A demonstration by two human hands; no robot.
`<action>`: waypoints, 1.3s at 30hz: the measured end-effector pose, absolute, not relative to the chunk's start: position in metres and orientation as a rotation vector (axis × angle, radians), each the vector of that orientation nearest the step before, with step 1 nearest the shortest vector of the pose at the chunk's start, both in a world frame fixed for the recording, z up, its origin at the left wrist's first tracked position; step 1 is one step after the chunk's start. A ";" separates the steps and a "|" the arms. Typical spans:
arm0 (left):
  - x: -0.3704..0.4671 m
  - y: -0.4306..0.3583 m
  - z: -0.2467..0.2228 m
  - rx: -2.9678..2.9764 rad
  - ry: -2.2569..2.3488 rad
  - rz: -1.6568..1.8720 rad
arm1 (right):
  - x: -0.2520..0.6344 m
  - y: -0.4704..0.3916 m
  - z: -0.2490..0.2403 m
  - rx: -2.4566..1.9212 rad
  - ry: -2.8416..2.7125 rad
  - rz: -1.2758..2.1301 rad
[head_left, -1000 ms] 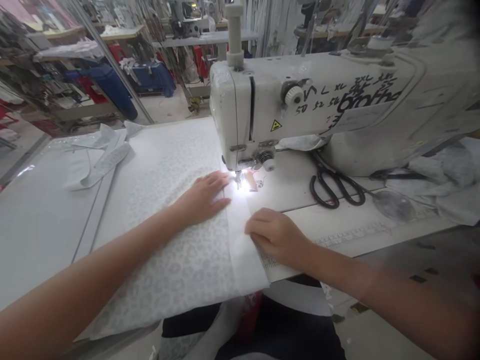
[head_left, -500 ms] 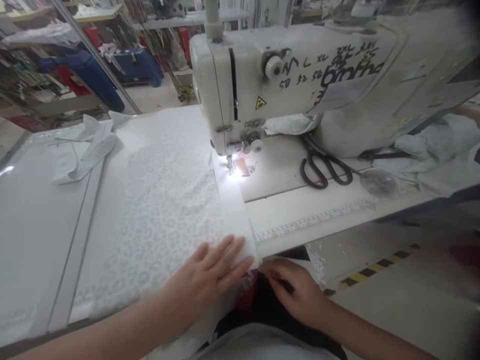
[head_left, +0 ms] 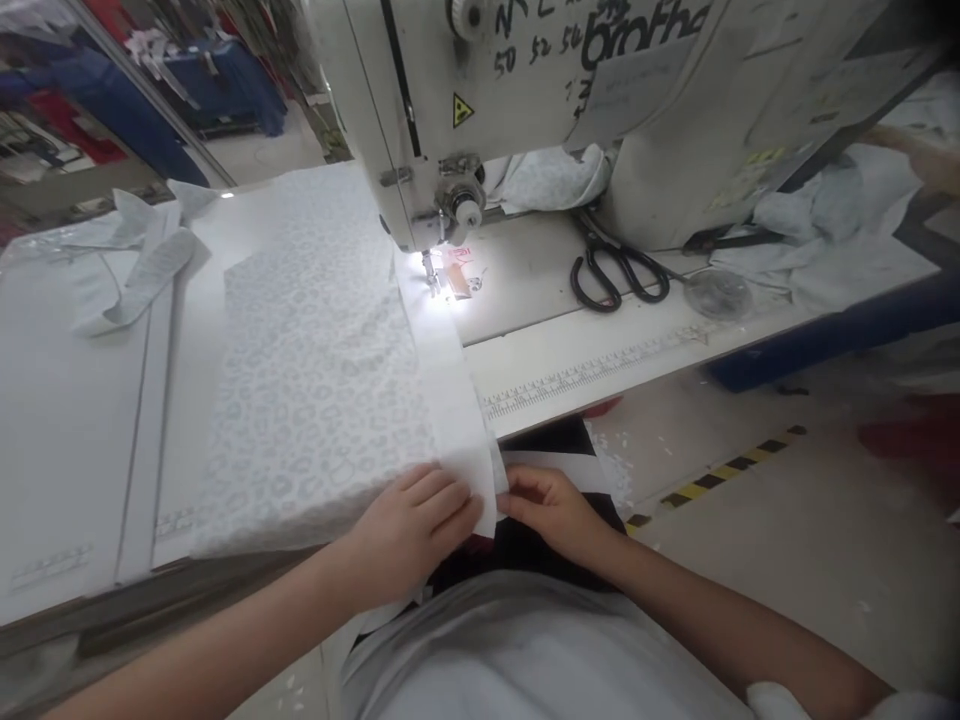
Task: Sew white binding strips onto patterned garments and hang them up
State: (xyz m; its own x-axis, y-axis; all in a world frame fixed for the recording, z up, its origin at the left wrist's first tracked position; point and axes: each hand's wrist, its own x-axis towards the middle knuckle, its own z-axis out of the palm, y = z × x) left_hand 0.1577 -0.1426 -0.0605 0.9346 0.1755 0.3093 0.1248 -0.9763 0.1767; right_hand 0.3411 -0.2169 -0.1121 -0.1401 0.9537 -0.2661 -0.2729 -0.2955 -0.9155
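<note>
A pale leopard-patterned fabric (head_left: 322, 370) lies on the table, its right edge a plain white strip (head_left: 446, 385) that runs up to the lit presser foot (head_left: 431, 275) of the sewing machine (head_left: 525, 110). At the table's front edge my left hand (head_left: 420, 520) is closed on the lower end of the fabric, fingers curled over the white strip. Just right of it, my right hand (head_left: 544, 505) pinches a thin white edge of cloth between thumb and fingers.
Black-handled scissors (head_left: 619, 275) lie right of the needle, beside a round clear item (head_left: 718, 293). A printed ruler (head_left: 592, 370) runs along the front edge. Fabric scraps (head_left: 142, 270) rest at the left, crumpled cloth (head_left: 832, 220) at the right.
The view has tipped down and nearer the machine. My left hand went from lying flat with spread fingers to gripping the fabric's end. My right hand now holds the cloth edge beside it.
</note>
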 end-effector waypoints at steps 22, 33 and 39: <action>0.155 -0.161 -0.071 2.975 0.257 0.636 | 0.347 -0.235 -0.103 -1.077 -0.820 1.842; 0.154 -0.165 -0.076 2.772 0.388 0.830 | 0.362 -0.242 -0.090 -1.178 -1.547 0.889; 0.154 -0.167 -0.075 2.725 0.445 0.781 | 0.360 -0.229 -0.089 -1.040 -1.952 0.332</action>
